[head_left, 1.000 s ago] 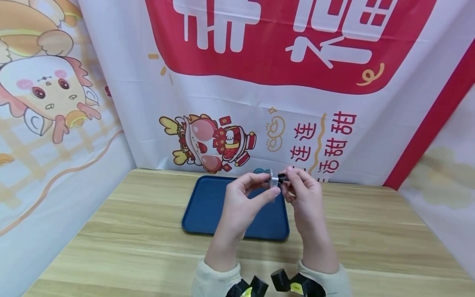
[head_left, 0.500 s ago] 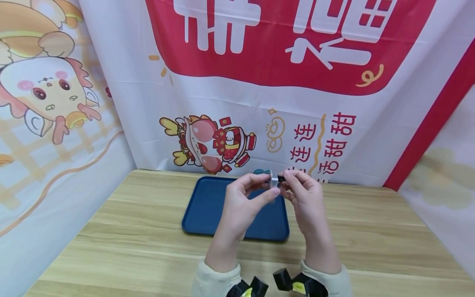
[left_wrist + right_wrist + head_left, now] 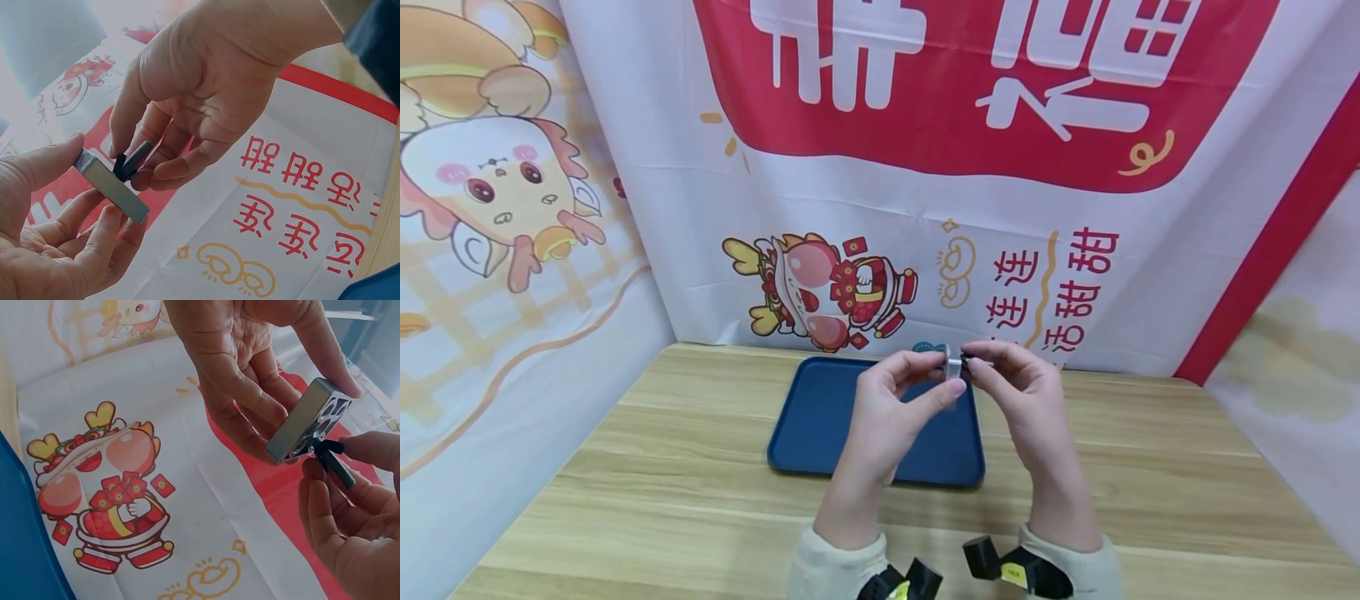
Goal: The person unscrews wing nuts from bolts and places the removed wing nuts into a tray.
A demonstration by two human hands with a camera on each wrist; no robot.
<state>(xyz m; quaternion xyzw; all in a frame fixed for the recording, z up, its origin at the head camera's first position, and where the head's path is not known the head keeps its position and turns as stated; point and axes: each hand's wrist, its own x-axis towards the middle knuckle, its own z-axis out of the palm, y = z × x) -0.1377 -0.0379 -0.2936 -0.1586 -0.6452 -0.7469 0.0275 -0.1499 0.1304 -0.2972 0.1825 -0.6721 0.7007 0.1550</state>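
Observation:
In the head view my left hand [image 3: 887, 408] holds a small rectangular metal block [image 3: 953, 364] by its ends, raised over the tray. The right wrist view shows a face of the block [image 3: 303, 425] with rounded cut-outs. From that face sticks out a threaded bolt [image 3: 341, 472], with a black wing nut [image 3: 327, 447] around it, close against the block. My right hand [image 3: 1028, 404] pinches the wing nut between thumb and fingers. In the left wrist view the bolt's free end [image 3: 141, 152] points up between the right fingers. Fingers partly hide the wing nut.
A blue tray [image 3: 820, 417] lies on the wooden table [image 3: 700, 500] below the hands. Behind stands a white and red printed cloth [image 3: 865, 192], with another printed cloth [image 3: 512, 333] at the left. Each wrist wears a black camera mount [image 3: 1037, 575].
My right hand has shifted slightly to the right, with its wrist turned and its fingers placed differently at the wing nut. The left hand and the block stay where they were.

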